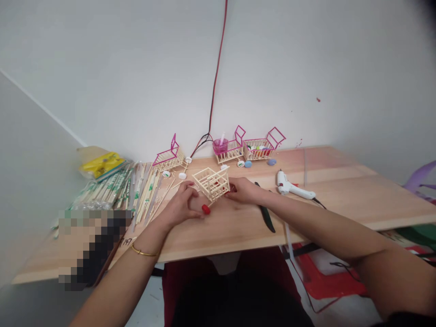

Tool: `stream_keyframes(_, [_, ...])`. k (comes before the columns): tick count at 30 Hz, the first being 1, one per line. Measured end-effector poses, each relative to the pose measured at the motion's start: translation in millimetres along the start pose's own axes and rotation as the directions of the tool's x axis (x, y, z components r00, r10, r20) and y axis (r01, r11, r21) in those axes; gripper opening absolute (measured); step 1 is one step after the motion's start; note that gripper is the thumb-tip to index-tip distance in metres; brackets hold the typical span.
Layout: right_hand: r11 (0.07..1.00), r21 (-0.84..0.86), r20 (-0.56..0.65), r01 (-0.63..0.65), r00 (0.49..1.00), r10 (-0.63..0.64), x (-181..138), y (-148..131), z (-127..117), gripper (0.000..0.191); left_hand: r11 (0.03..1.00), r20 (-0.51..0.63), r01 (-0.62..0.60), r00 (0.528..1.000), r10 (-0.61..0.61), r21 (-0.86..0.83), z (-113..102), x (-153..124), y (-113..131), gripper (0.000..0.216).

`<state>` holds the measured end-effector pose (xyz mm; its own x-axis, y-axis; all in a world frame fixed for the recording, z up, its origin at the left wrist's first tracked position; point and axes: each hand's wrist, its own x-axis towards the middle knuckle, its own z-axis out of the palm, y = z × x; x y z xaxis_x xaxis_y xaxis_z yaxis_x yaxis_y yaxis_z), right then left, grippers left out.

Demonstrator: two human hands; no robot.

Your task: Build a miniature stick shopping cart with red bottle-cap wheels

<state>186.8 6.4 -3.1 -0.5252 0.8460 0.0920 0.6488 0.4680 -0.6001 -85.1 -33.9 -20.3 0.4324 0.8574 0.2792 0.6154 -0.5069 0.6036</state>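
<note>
Small cart: plain stick cart (211,181), mid tabletop (218,236), btwn the 2 hands; it's tipped, not flat.
Left hand: left hand (182,204) is at the cart's left side, fingers bent w/ a gap to the thumb, not closed on anything; thumb is nr the red cap. Gold bangle (145,252) on that wrist.
Right hand: right hand (240,190) is at the cart's right side, fingertips by a bit of red; can't tell if it grips the cart or just touches it.
Red cap: red cap (205,209) is under the cart's near end, just beside the left thumb.
Pink-trim carts: 3 at the far side. Left cart (170,161) is on its own; mid cart (229,156) has a purple cup (220,145) in it; right cart (250,154) has colorful bits in it. Mid & right ones are v. close.
Caps for wheels: white cap (182,175) by the left cart, blue cap (248,164) by the right one.
Glue gun: white glue gun (289,187), right side, lying down, w/ a dark cord.
Dark tool: long dark tool (266,215), btwn the cart & glue gun, partly under the right arm.
Sticks: loose sticks (145,197) on the left, next to packs w/ green print (105,188) & a yellow bag (105,165).
Box: blurred box (76,240), near left.
</note>
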Motion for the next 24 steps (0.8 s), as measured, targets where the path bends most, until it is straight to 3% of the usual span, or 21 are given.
stream_keyframes(5, [1.000,0.003,-0.068,0.001,0.998,0.000,10.8,8.5,0.5,0.020,0.993,-0.084,0.067,0.994,-0.075,-0.093,-0.3,-1.2,5.0,0.047])
stream_keyframes(9, [0.998,0.061,-0.092,-0.014,0.996,0.019,16.5,13.0,1.4,0.023,0.930,-0.014,0.183,0.980,-0.198,-0.319,2.3,-4.1,8.2,0.048])
stream_keyframes(13, [0.991,0.124,-0.106,-0.056,0.992,0.070,12.4,15.7,-1.7,0.023,0.843,0.084,0.258,0.965,-0.248,-0.473,-1.2,-6.6,3.2,0.053])
stream_keyframes(17, [0.980,0.178,-0.113,-0.088,0.988,0.109,-2.2,19.1,-9.6,0.027,0.789,0.053,0.281,0.952,-0.303,-0.546,-6.1,-5.1,-7.7,0.052])
stream_keyframes(20, [0.954,0.290,-0.104,-0.073,0.989,0.108,-16.2,16.4,-17.5,0.041,0.808,-0.043,0.226,0.954,-0.295,-0.544,-5.6,-1.1,-12.9,0.054])
stream_keyframes(24, [0.938,0.340,-0.112,-0.061,0.988,0.105,-29.3,-2.2,-25.5,0.082,0.821,-0.048,0.173,0.970,-0.237,-0.543,-1.7,6.9,-15.5,0.087])
